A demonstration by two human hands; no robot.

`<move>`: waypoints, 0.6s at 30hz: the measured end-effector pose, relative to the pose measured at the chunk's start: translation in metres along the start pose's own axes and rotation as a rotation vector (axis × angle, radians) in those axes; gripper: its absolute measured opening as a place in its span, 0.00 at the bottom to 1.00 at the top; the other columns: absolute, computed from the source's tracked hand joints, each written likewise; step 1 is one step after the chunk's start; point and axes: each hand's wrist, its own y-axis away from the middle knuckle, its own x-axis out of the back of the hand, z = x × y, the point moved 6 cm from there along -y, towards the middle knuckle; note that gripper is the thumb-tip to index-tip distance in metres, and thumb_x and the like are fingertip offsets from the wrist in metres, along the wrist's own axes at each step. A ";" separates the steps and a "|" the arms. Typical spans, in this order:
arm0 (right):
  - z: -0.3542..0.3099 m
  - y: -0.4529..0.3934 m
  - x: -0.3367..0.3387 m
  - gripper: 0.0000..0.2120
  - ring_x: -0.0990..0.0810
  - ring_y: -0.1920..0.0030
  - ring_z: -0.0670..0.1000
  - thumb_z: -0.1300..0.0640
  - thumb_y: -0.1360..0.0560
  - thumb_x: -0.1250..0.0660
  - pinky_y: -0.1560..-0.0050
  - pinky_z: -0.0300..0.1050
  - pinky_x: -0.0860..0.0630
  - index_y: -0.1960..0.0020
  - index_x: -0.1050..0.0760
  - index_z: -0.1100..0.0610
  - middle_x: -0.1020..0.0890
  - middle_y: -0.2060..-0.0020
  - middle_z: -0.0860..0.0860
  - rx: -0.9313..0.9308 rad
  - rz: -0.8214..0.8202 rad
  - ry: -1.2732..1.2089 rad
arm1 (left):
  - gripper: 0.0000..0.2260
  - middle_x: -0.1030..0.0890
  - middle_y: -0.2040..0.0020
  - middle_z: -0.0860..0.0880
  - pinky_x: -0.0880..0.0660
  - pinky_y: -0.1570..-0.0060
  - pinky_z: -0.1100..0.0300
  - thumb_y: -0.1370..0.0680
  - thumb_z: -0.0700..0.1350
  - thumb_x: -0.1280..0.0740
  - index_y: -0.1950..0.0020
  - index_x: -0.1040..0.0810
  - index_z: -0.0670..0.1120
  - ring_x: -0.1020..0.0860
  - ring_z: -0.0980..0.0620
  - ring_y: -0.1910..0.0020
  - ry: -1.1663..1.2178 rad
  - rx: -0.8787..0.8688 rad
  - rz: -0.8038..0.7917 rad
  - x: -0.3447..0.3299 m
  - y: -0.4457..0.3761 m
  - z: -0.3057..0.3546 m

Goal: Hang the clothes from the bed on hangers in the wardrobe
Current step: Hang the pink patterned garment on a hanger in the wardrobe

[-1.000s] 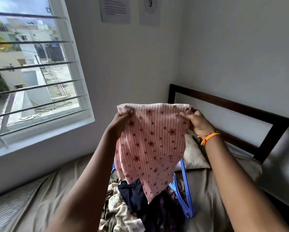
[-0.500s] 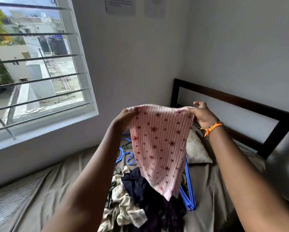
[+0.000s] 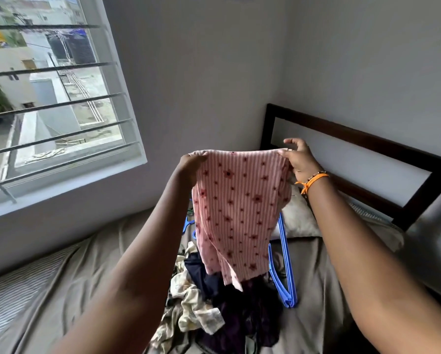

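Observation:
A pink striped garment (image 3: 237,213) with small red flowers hangs in the air over the bed. My left hand (image 3: 190,166) grips its top left corner. My right hand (image 3: 297,159) pinches the top right corner, with the other fingers spread. Beneath it on the bed (image 3: 324,302) lies a pile of clothes (image 3: 214,310): a cream printed piece, a dark blue one and a dark purple one. Blue plastic hangers (image 3: 286,277) lie on the bed to the right of the pile, and part of another blue hanger (image 3: 188,224) shows at the left behind the garment. No wardrobe is in view.
A pillow (image 3: 300,218) lies at the head of the bed against the dark wooden headboard (image 3: 362,136). A barred window (image 3: 50,103) fills the wall to the left. Grey walls meet in the corner behind the bed.
Both hands have kept hold of the pink garment and drawn it out flatter and wider. The view has tilted downward, and the papers on the wall have left the frame.

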 end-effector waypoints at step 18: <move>-0.007 -0.023 -0.007 0.14 0.23 0.63 0.42 0.67 0.25 0.39 0.58 0.35 0.26 0.54 0.19 0.51 0.17 0.63 0.45 0.181 0.016 -0.130 | 0.04 0.24 0.62 0.54 0.29 0.62 0.69 0.23 0.43 0.35 0.57 0.22 0.49 0.26 0.59 0.61 -0.017 -0.204 0.024 0.005 -0.025 0.023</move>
